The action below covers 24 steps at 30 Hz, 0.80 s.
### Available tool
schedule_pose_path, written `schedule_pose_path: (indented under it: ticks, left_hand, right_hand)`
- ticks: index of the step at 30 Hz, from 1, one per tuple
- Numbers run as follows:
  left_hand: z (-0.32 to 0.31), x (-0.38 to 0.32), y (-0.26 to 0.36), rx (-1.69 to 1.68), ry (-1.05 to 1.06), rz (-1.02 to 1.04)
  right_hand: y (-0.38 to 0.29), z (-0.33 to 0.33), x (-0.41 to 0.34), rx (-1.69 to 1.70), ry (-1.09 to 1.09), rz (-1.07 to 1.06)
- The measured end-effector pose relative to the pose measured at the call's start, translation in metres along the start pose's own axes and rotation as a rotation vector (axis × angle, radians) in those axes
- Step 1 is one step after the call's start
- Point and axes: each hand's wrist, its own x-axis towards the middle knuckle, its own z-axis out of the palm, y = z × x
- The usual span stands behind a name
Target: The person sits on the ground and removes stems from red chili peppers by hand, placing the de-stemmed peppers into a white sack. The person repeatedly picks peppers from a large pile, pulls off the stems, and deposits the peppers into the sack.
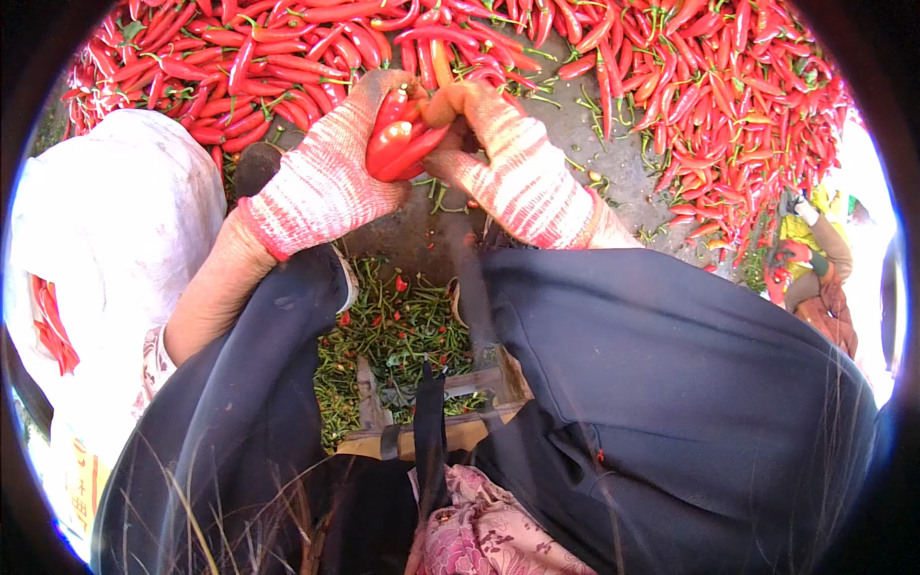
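A bunch of red chili peppers (402, 147) is gripped in my left hand (323, 165), which wears a red-and-white striped knit glove with a stained thumb and fingers. Pale, stemless ends on some of these peppers face up. My right hand (514, 158), in a matching glove, is curled against the bunch's right side. Its forefinger and thumb touch the peppers there; whether anything is pinched between them is hidden. Just beyond both hands, a broad heap of red chili peppers (287, 65) covers the ground.
More chili peppers (726, 108) spread to the right. Green pepper stems (392, 316) litter the ground between my dark-trousered legs, around a low wooden stool (507, 381). A full white sack (144, 208) stands at left. Another person's gloved hand (794, 251) shows at far right.
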Motion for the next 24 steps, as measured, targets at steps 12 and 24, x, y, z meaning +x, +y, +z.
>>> schedule_pose_path:
  ticks: [12, 24]
  left_hand:
    - [-0.006, -0.001, 0.003, -0.33, 0.033, -0.033]
    - [-0.041, -0.008, 0.03, -0.811, 0.021, -0.306]
  right_hand:
    - [-0.005, 0.001, 0.011, 0.133, 0.079, 0.032]
    - [0.007, -0.003, -0.004, -0.087, -0.036, -0.122]
